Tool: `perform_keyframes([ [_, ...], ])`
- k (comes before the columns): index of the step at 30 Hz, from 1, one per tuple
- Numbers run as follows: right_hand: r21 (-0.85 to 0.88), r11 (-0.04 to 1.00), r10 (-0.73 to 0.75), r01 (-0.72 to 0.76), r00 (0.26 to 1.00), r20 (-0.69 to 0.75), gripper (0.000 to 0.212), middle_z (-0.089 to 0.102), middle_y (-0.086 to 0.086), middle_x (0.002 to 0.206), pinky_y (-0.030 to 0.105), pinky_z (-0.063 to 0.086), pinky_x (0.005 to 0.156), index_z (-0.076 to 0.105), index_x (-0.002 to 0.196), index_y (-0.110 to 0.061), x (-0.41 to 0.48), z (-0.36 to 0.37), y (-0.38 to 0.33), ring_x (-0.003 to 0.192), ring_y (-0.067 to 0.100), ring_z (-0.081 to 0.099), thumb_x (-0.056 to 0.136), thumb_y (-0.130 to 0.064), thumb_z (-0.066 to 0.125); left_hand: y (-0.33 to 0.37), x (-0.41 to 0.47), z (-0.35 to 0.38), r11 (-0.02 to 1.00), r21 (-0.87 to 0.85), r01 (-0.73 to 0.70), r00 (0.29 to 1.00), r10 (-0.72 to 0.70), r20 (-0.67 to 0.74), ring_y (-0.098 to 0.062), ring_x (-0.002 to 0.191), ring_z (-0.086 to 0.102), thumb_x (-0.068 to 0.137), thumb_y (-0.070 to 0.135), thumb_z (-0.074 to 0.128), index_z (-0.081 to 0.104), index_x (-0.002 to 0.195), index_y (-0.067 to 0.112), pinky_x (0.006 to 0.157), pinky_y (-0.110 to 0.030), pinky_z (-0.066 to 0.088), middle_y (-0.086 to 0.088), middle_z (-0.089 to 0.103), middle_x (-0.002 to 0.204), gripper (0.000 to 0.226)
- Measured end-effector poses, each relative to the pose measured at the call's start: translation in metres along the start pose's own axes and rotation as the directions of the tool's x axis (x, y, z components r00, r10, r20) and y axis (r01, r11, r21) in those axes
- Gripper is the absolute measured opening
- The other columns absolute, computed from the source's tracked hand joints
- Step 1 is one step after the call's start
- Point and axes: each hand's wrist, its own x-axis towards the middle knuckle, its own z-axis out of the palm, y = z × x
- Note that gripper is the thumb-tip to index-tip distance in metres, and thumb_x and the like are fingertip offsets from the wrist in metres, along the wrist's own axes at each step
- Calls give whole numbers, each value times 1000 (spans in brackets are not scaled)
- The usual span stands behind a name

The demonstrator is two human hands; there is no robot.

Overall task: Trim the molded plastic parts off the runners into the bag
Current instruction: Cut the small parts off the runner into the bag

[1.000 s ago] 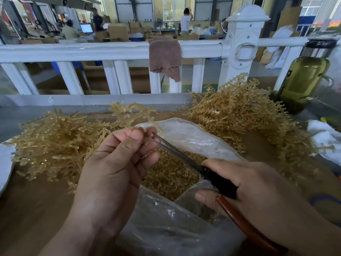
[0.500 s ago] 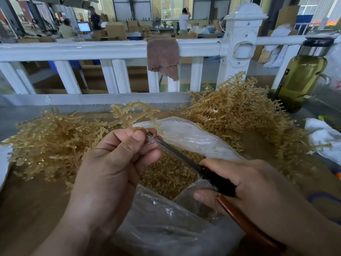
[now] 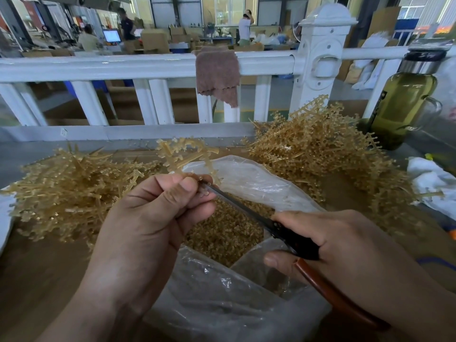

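Observation:
My left hand (image 3: pixel 148 225) pinches a tan plastic runner (image 3: pixel 187 154) above the open clear plastic bag (image 3: pixel 259 183). The runner's branches stick up behind my fingers. My right hand (image 3: pixel 345 253) grips scissors (image 3: pixel 246 211) with a black and reddish-brown handle. The blade tips reach the runner right at my left fingertips. Inside the bag lies a heap of small tan cut parts (image 3: pixel 227 235). A pile of runners (image 3: pixel 69 188) lies to the left of the bag, and a taller pile of runners (image 3: pixel 320 149) stands to its right.
A white railing (image 3: pixel 123 67) with a brown cloth (image 3: pixel 218 75) draped over it runs behind the table. A green glass bottle (image 3: pixel 399 104) stands at the far right. White rags (image 3: pixel 431 181) lie at the right edge. People work in the background.
The scissor tips have slid closer to my left fingertips and onto the runner. My left hand has turned the runner slightly. The right hand has hardly moved.

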Motion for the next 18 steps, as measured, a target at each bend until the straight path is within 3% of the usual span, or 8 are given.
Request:
perform_keyframes([
  [18,0,1000,14,-14,1000,13,61,62,-14,66,25,46,55,68,97,-27,0,-2,-3,64,3,60,77,-74,35,1,-2,1,1000,3,17,1000,-17,-20,-16,76,76,70,23,75,75,67,21,66,-23,60,-14,77,94,3],
])
